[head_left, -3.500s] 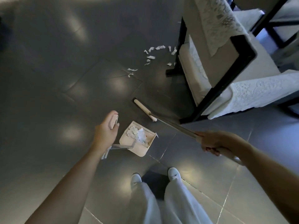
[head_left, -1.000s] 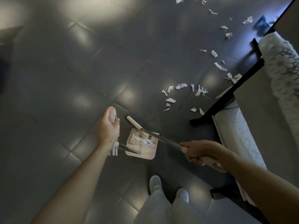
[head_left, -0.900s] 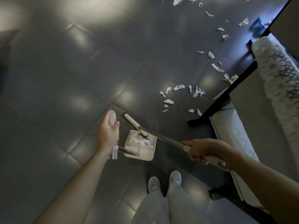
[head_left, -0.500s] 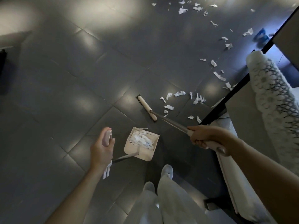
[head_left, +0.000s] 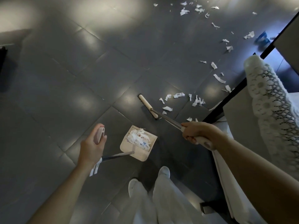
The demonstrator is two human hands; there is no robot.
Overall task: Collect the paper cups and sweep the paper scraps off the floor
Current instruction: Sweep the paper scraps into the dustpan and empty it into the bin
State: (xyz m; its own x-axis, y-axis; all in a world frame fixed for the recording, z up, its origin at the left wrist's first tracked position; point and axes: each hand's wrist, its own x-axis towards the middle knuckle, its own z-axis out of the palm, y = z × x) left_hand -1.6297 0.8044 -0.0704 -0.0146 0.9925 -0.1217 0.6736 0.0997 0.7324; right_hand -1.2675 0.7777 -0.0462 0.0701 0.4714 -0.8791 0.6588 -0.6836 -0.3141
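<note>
Bottom centre: my pale trousers (head_left: 169, 204) and white shoes (head_left: 164, 171) on the dark grey tiled floor (head_left: 72, 81).

Left hand (head_left: 92, 146), lower left of centre: fingers wrapped round the pale top grip of the dustpan handle (head_left: 117, 156). The shaft runs right from my palm to the dustpan (head_left: 142, 152), just right of the hand and above my shoes. The pan holds a heap of collected scraps (head_left: 137, 138). Can't tell if the pan sits on the tiles or hangs just above them.

Right hand (head_left: 196, 133), right of centre: clamped on the broom handle (head_left: 168, 121) where the metal shaft meets the pale grip. The shaft slants up-left to the broom head (head_left: 148, 108) at frame centre, bristles on its left edge, down at floor level.

Loose paper scraps (head_left: 178, 95): one cluster just right of the broom head, some close by it. A strip of them trails up the right side beside the black chair frame (head_left: 226, 101). More are scattered along the top edge, right of centre, well apart from the broom.

Right edge: pale seat with a white lace cover (head_left: 271, 101) draped over it. Upper right, beside the black frame: small blue object (head_left: 263, 40), too blurred to identify.
</note>
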